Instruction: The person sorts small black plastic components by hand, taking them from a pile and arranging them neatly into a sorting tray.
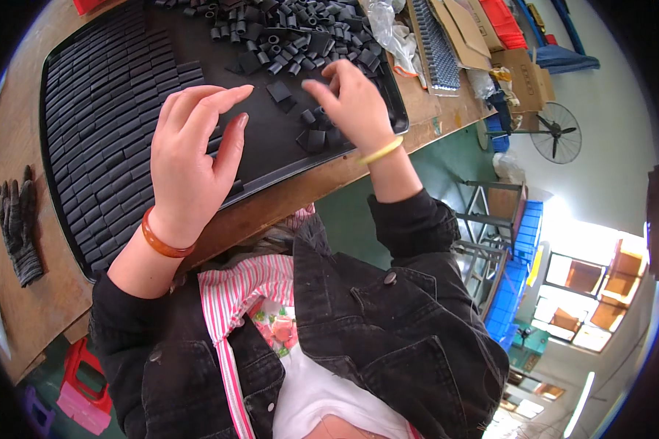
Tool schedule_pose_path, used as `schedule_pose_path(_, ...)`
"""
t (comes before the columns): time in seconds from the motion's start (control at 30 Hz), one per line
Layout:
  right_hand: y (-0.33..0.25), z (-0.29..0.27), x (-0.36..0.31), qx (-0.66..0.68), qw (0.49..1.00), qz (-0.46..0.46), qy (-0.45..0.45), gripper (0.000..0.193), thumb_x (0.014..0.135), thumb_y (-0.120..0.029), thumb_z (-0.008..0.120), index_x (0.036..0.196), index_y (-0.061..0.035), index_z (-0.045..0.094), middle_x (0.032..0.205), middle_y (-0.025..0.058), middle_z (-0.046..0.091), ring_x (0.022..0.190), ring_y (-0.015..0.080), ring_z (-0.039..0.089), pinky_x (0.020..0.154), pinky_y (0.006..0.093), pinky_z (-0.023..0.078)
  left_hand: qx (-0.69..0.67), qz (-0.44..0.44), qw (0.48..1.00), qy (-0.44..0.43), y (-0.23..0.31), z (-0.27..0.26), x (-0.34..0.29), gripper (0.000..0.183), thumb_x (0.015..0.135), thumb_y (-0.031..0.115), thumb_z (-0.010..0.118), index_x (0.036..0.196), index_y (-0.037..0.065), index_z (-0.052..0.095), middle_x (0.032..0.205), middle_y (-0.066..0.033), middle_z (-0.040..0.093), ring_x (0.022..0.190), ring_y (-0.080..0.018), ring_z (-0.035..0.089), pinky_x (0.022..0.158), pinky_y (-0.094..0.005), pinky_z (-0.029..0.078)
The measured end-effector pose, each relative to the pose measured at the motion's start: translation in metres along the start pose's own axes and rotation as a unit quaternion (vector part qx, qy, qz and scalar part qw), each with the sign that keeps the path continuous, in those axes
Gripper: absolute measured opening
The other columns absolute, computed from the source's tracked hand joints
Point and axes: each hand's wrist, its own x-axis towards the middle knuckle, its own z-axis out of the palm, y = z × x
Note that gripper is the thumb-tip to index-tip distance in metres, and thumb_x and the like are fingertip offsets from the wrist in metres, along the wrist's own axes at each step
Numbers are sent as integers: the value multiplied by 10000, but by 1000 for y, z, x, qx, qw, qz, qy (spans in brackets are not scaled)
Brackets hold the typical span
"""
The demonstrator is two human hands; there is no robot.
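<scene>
A large black tray point(260, 162) lies in front of me. Rows of short black tube pieces point(102, 110) fill its left side, packed end to end. Across its far right part spreads a heap of loose black tube pieces point(293, 47). My left hand point(190, 143) hovers over the right ends of the rows, thumb and fingers apart, with nothing visible between them. Above the tray's right side is my right hand point(359, 106), its thumb and forefinger spread; its other fingers are partly hidden. A flat black piece point(279, 92) lies between the hands, and a few loose pieces point(313, 139) sit below my right hand.
A dark knitted glove point(19, 227) rests on the wooden table point(58, 307) left of the tray. Plastic bags point(388, 33), a grey ridged rack point(436, 47) and cardboard boxes point(465, 33) crowd the right. Beyond stand a fan point(556, 132) and a blue-topped metal rack point(516, 249). Red stools point(84, 384) are lower left.
</scene>
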Motion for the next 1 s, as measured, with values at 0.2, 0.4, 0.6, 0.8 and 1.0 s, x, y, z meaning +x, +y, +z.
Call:
schedule_pose_path(0.2, -6, 25, -32, -132, 988, -82, 10, 486, 863, -438, 698, 1076, -39, 522, 990, 156, 563, 854, 340, 645, 706, 409, 551, -14, -23, 1000, 3, 2, 5, -1, 306, 804, -17, 699, 1099, 64, 690, 987, -92, 644, 922, -277, 595, 810, -359, 492)
schedule_pose_path(0.4, 8, 41, -26, -77, 992, -104, 9, 306, 902, -295, 677, 987, -41, 528, 971, 169, 562, 821, 363, 646, 674, 443, 542, -10, -21, 1000, -3, 2, 6, -2, 293, 808, -13, 698, 1090, 63, 691, 990, -90, 643, 927, -275, 594, 815, -361, 489)
schedule_pose_path(0.6, 18, 18, -12, 525, 817, 238, 4, 196, 944, -223, 624, 948, -27, 616, 814, 55, 597, 684, 155, 556, 548, 264, 464, -13, -26, 1000, -6, -1, 6, -4, 267, 809, -13, 695, 1063, 71, 698, 987, -85, 643, 933, -272, 592, 818, -357, 484)
schedule_pose_path(0.8, 29, -5, 2, 786, 526, 323, -42, 236, 947, -226, 542, 958, -4, 621, 904, 125, 599, 703, 181, 546, 501, 253, 409, -36, -35, 999, -11, -2, 7, -4, 256, 809, -17, 691, 1049, 70, 697, 984, -85, 643, 931, -272, 594, 824, -352, 481)
schedule_pose_path(1.0, 7, 22, -8, 29, 999, -16, 25, 274, 933, -290, 644, 1076, -57, 625, 902, 154, 694, 810, 328, 679, 712, 398, 525, -35, -34, 999, -23, 1, 5, -2, 243, 812, -17, 687, 1039, 69, 696, 983, -86, 645, 932, -269, 596, 831, -354, 480)
